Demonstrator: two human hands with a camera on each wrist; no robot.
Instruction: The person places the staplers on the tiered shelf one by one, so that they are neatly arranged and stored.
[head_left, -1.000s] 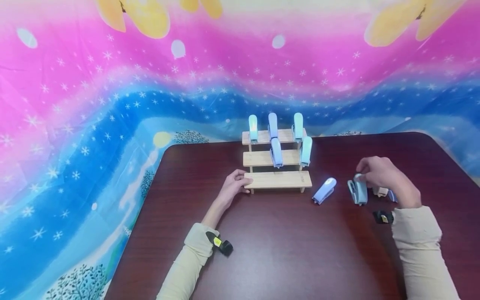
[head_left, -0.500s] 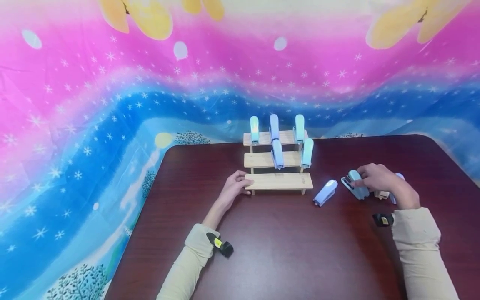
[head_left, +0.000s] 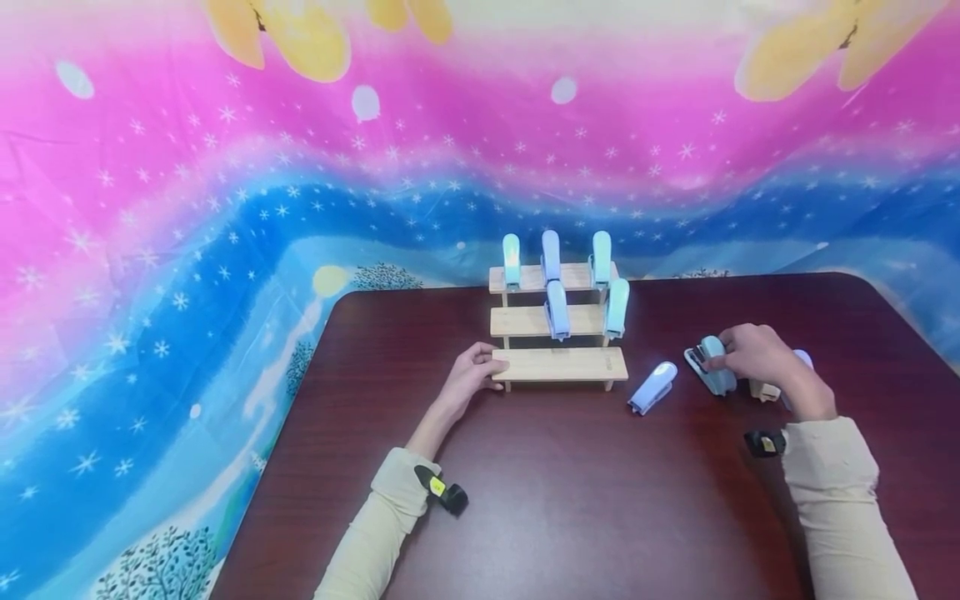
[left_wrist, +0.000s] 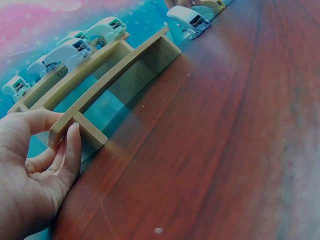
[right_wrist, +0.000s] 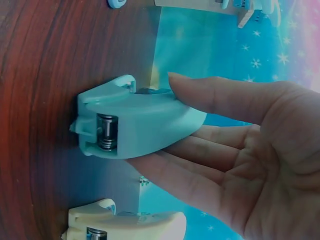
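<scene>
My left hand [head_left: 468, 379] grips the left end of the lowest shelf of a three-tier wooden rack [head_left: 558, 364]; in the left wrist view, the thumb and fingers pinch the shelf's end [left_wrist: 62, 129]. To the right of the rack, my right hand [head_left: 765, 358] holds a mint-green stapler [right_wrist: 150, 125] by its rounded end, thumb on one side and fingers on the other. That stapler's hinge end sits at the table surface. Between the rack and my right hand lies a lilac stapler [head_left: 652, 387].
A cream stapler [head_left: 763, 389] and another lilac one [head_left: 802, 358] stand partly behind my right hand. Mint and lilac staplers fill the rack's top tier [head_left: 573, 275]; two more, lilac [head_left: 557, 310] and mint [head_left: 617, 308], sit on the middle tier. A printed cloth hangs behind the table.
My right hand has lowered its fingers around the mint-green stapler and turned it, so its rounded end now points toward the upper left. My left hand has kept its grip on the rack.
</scene>
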